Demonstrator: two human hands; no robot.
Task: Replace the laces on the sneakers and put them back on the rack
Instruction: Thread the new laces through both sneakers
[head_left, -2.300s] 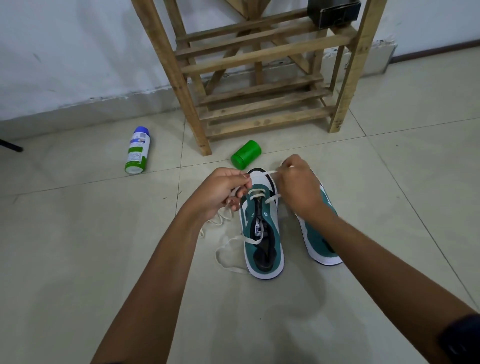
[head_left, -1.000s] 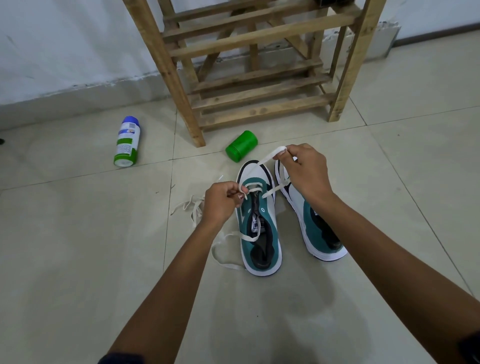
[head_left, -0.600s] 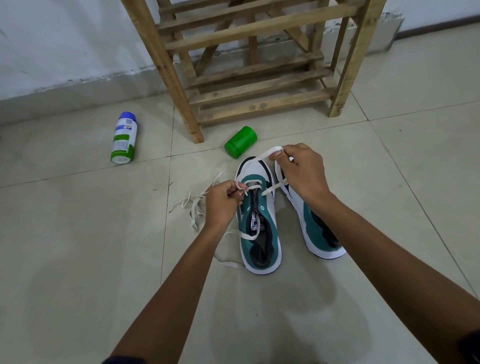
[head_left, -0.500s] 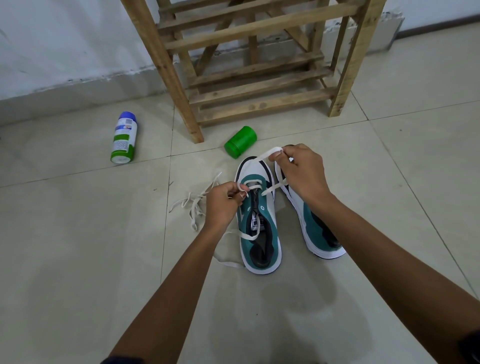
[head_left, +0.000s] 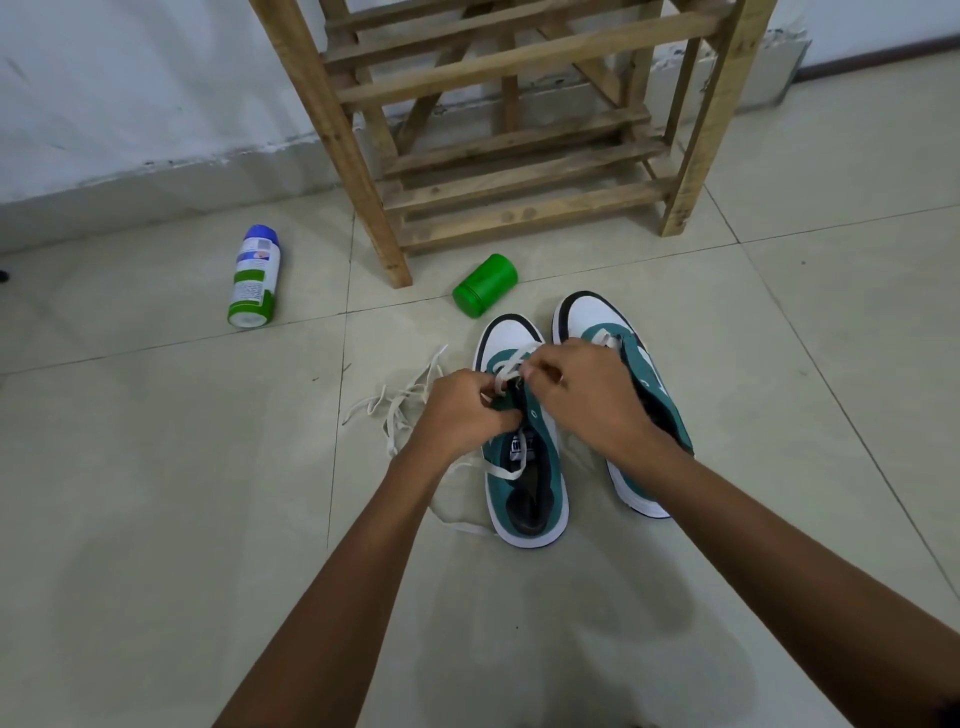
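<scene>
We are in a home, down on the floor by a wall. We see big pale floor tiles (head_left: 156, 519), a plain white wall (head_left: 130, 78), and a wooden shoe rack (head_left: 519, 156) standing against it. A spray can (head_left: 253, 277) and a green jar (head_left: 485, 285) lie on the tiles near two sneakers (head_left: 524, 467).

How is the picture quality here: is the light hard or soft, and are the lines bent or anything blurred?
Head view: soft, even light, with only a faint shadow on the floor beneath the arms; wide-angle distortion splays the rack posts outward; the left hand and right hand at the lace look slightly soft; the spray can label is too small to read.
</scene>
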